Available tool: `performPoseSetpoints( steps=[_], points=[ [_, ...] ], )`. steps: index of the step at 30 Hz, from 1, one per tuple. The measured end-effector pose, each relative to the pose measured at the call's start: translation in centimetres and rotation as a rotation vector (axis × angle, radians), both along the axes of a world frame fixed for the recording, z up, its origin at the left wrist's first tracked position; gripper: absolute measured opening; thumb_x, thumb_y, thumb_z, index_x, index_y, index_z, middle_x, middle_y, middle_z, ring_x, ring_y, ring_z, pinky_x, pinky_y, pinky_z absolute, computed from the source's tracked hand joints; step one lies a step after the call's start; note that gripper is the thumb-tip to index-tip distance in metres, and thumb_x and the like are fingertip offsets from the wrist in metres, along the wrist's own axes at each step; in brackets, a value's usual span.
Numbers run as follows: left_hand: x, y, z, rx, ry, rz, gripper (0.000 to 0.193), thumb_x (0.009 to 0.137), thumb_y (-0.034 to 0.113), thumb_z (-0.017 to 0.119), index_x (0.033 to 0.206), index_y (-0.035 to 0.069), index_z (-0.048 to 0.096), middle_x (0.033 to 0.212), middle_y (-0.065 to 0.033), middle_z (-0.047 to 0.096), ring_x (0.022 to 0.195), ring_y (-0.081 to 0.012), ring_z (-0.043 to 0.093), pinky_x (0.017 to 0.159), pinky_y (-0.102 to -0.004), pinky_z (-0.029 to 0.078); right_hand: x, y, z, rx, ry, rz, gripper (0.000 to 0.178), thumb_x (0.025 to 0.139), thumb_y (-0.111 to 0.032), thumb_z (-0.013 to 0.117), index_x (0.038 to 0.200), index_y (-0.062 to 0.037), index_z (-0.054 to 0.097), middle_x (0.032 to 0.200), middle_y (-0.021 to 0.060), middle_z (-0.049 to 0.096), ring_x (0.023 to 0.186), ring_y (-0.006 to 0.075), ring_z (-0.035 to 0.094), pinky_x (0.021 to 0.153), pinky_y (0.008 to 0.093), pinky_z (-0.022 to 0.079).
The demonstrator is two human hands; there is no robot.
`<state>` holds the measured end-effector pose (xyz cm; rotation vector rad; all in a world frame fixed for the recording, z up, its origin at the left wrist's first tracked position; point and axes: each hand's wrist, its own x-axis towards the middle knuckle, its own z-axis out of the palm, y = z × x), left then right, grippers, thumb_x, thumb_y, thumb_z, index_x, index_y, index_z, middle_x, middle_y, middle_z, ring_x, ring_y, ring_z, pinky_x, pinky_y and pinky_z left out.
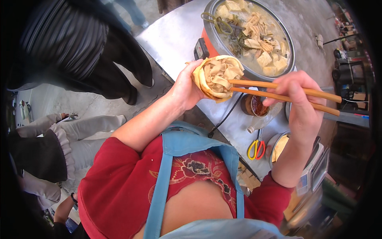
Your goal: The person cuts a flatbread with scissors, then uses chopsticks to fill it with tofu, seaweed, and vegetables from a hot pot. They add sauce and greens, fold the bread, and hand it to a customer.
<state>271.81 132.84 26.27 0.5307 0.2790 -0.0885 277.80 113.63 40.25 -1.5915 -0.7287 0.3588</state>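
Two wooden chopsticks, pinched in the right hand, reach the pale folded strips filling a flatbread wrap; the left hand clasps it near a round pot on the metal bench.

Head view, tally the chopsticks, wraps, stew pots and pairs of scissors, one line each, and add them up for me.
Chopsticks: 2
Wrap: 1
Stew pot: 1
Scissors: 1 pair
Total: 5, counting the scissors as one
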Motion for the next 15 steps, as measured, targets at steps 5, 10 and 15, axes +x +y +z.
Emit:
performPoseSetpoints(
  steps=[5,10,15],
  points=[
    [-0.3,-0.4,0.3,0.018,0.006,-0.004,0.052,0.091,0.042,0.033,0.126,0.006,0.047,0.126,-0.0112,0.052,0.115,-0.0264,0.049,0.094,-0.0489,0.039,-1.5,2.9,1.5,-0.218,-0.137,0.133,0.015,0.085,-0.007,0.055,0.076,0.0046,0.059,0.070,0.0086,0.058,0.058,0.0140,0.057,0.055,0.0243,0.045],
    [0.1,-0.1,-0.5,0.003,0.058,0.051,0.051,0.091,0.042,0.031,0.125,0.009,0.048,0.125,-0.0105,0.052,0.113,-0.0281,0.049,0.092,-0.0520,0.039,-1.3,2.8,3.3,-0.183,-0.216,0.057,0.016,0.085,-0.008,0.054,0.076,0.0041,0.060,0.069,0.0098,0.057,0.054,0.0141,0.055,0.053,0.0231,0.043],
    [0.3,0.1,-1.3,-0.067,0.026,0.044,0.051,0.090,0.042,0.030,0.126,0.010,0.048,0.126,-0.0102,0.052,0.114,-0.0295,0.049,0.089,-0.0551,0.040,-0.4,0.8,4.6,-0.079,-0.283,0.083,0.023,0.090,-0.013,0.048,0.079,0.0054,0.057,0.075,0.0131,0.056,0.051,0.0156,0.054,0.052,0.0240,0.044]
  ],
)
